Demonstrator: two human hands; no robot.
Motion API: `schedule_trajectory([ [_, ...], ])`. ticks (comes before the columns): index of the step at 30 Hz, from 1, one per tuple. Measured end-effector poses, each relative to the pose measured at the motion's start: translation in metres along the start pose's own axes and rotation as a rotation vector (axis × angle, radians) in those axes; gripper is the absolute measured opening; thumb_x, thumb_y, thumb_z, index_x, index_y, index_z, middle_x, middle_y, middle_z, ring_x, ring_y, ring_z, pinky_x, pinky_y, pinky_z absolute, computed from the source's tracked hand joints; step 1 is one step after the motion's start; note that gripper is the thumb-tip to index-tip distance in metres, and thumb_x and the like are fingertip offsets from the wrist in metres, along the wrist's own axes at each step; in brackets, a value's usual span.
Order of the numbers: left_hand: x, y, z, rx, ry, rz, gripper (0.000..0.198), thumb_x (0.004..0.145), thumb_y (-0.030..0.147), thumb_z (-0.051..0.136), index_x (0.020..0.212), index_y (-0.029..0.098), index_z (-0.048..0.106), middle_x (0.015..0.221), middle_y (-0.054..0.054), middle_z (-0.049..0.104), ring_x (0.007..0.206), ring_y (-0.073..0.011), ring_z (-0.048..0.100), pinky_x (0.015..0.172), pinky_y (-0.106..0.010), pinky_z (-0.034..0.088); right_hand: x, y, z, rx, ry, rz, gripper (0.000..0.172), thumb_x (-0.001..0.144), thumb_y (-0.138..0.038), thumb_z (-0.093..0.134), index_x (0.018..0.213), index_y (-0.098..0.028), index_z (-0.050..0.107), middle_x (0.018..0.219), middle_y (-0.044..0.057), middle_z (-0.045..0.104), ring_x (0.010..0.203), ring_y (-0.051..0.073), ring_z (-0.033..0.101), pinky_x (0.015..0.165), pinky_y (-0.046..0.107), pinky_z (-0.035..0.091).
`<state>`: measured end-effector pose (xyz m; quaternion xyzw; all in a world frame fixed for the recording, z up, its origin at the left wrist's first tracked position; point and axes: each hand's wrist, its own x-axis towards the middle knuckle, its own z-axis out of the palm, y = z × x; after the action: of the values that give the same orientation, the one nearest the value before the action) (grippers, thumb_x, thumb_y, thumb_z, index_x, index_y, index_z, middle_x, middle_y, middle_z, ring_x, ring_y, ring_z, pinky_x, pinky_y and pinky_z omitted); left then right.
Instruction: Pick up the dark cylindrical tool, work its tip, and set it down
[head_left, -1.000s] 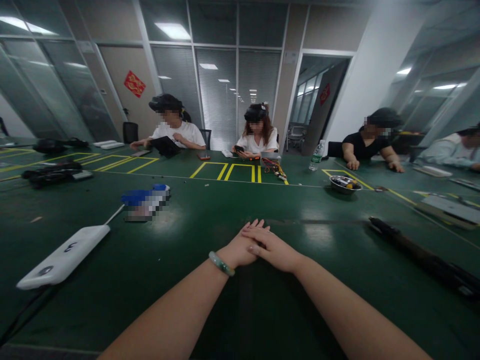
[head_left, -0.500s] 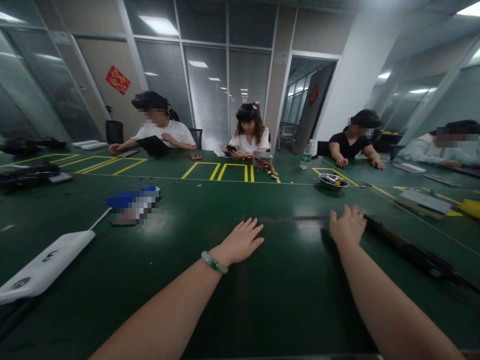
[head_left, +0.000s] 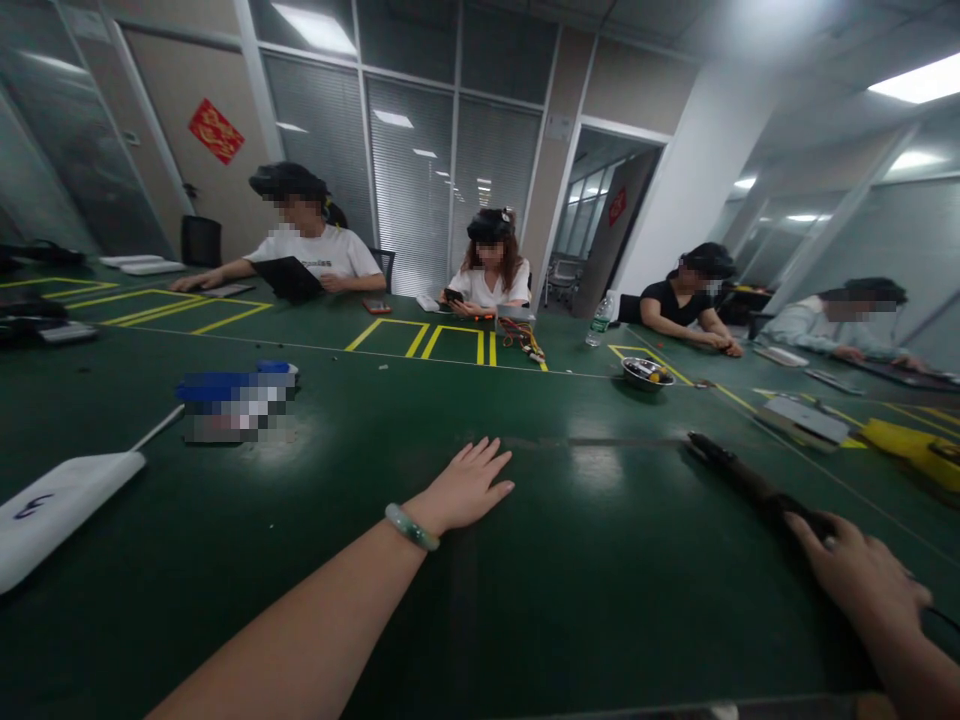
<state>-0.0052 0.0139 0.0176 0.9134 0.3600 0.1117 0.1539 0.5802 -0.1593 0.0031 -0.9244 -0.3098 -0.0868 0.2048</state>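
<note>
My left hand (head_left: pixel 466 485), with a green and white bangle (head_left: pixel 412 527) at the wrist, lies palm down on the green table, fingers outstretched and nothing in it. To the right, my right hand (head_left: pixel 870 575) is wrapped over the near end of a long, dark, wand-like tool (head_left: pixel 742 475) with a cord. Its thumb lies along the tool, and the far fingers are partly hidden. The tool's slim tip points away from me, to the left, and its exact kind is unclear.
A white power strip (head_left: pixel 67 510) and a blurred blue-and-white item (head_left: pixel 240 400) lie at left. Across the table (head_left: pixel 360 620) are a metal bowl (head_left: pixel 647 374), water bottle (head_left: pixel 599 322), wire bundle (head_left: pixel 525 335), grey box (head_left: pixel 806 420) and yellow item (head_left: pixel 911 450). Several people sit along the far side.
My right hand has gone from lying spread on the table to the right and nearer me, onto the dark tool. My left hand stays flat. The view has shifted slightly.
</note>
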Motion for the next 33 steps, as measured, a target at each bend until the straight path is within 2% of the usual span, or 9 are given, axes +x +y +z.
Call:
schedule_trajectory([
  [3, 0.000, 0.003, -0.001, 0.012, -0.008, -0.017, 0.065, 0.096, 0.064, 0.019, 0.150, 0.029, 0.024, 0.159, -0.003, 0.012, 0.146, -0.0244, 0.008, 0.117, -0.046, 0.011, 0.005, -0.008, -0.003, -0.055, -0.062, -0.012, 0.088, 0.068, -0.081, 0.032, 0.133, -0.027, 0.053, 0.121, 0.034, 0.047, 0.122, 0.048, 0.039, 0.083, 0.065, 0.024],
  [7, 0.001, 0.007, -0.003, 0.032, -0.017, -0.034, 0.065, 0.096, 0.063, 0.019, 0.150, 0.027, 0.025, 0.158, -0.003, 0.014, 0.146, -0.0255, 0.009, 0.117, -0.046, 0.011, 0.014, -0.029, -0.008, -0.106, -0.098, -0.074, 0.080, 0.077, -0.075, 0.032, 0.132, -0.022, 0.054, 0.119, 0.032, 0.049, 0.119, 0.045, 0.044, 0.085, 0.061, 0.027],
  [10, 0.001, 0.008, -0.003, 0.040, -0.022, -0.038, 0.066, 0.095, 0.063, 0.018, 0.150, 0.027, 0.024, 0.158, -0.004, 0.014, 0.146, -0.0256, 0.009, 0.117, -0.046, 0.010, 0.016, -0.060, -0.006, -0.135, -0.117, -0.160, 0.074, 0.082, -0.072, 0.030, 0.131, -0.022, 0.054, 0.118, 0.026, 0.053, 0.113, 0.043, 0.049, 0.085, 0.058, 0.030],
  [13, 0.002, 0.007, -0.002, 0.044, -0.020, -0.027, 0.066, 0.095, 0.064, 0.017, 0.150, 0.028, 0.024, 0.158, -0.004, 0.013, 0.146, -0.0251, 0.008, 0.117, -0.046, 0.010, 0.006, -0.109, 0.003, -0.121, -0.165, -0.258, 0.065, 0.086, -0.069, 0.030, 0.129, -0.026, 0.054, 0.119, 0.018, 0.056, 0.111, 0.038, 0.051, 0.088, 0.057, 0.032],
  [16, 0.002, 0.005, -0.001, 0.044, -0.017, -0.025, 0.066, 0.095, 0.064, 0.017, 0.151, 0.028, 0.021, 0.159, -0.004, 0.012, 0.146, -0.0251, 0.008, 0.117, -0.046, 0.009, -0.022, -0.169, 0.018, -0.043, -0.216, -0.356, 0.055, 0.089, -0.064, 0.034, 0.127, -0.029, 0.054, 0.119, 0.013, 0.057, 0.110, 0.033, 0.052, 0.091, 0.054, 0.033],
  [20, 0.002, 0.004, -0.002, 0.023, 0.011, -0.029, 0.068, 0.095, 0.063, 0.021, 0.152, 0.029, 0.009, 0.159, -0.003, 0.007, 0.146, -0.0251, 0.007, 0.117, -0.048, 0.010, -0.077, -0.251, 0.033, 0.088, -0.262, -0.542, 0.045, 0.092, -0.056, 0.040, 0.124, -0.028, 0.055, 0.119, 0.010, 0.057, 0.111, 0.027, 0.050, 0.095, 0.049, 0.031],
  [25, 0.004, 0.011, -0.007, 0.097, 0.201, -0.011, 0.070, 0.095, 0.053, 0.037, 0.153, 0.027, 0.008, 0.160, -0.003, 0.004, 0.146, -0.0258, 0.004, 0.118, -0.050, 0.006, -0.155, -0.335, 0.041, 0.200, -0.317, -0.806, 0.041, 0.092, -0.054, 0.047, 0.125, -0.030, 0.053, 0.118, 0.007, 0.055, 0.112, 0.025, 0.047, 0.093, 0.044, 0.030],
  [29, 0.006, 0.013, -0.009, 0.182, 0.313, -0.039, 0.066, 0.090, 0.028, 0.044, 0.151, 0.024, 0.019, 0.158, -0.004, 0.015, 0.146, -0.0244, 0.011, 0.118, -0.046, 0.007, -0.209, -0.370, 0.042, 0.265, -0.352, -1.010, 0.041, 0.090, -0.055, 0.052, 0.121, -0.028, 0.053, 0.116, 0.005, 0.055, 0.111, 0.025, 0.046, 0.092, 0.041, 0.032],
  [33, 0.005, 0.010, -0.010, 0.185, 0.313, -0.033, 0.069, 0.084, 0.024, 0.049, 0.149, 0.024, 0.025, 0.153, -0.004, 0.032, 0.137, -0.0232, 0.033, 0.117, -0.042, 0.015, -0.233, -0.375, 0.029, 0.285, -0.381, -1.144, 0.041, 0.092, -0.049, 0.049, 0.123, -0.022, 0.050, 0.120, 0.009, 0.053, 0.114, 0.024, 0.045, 0.097, 0.041, 0.032],
])
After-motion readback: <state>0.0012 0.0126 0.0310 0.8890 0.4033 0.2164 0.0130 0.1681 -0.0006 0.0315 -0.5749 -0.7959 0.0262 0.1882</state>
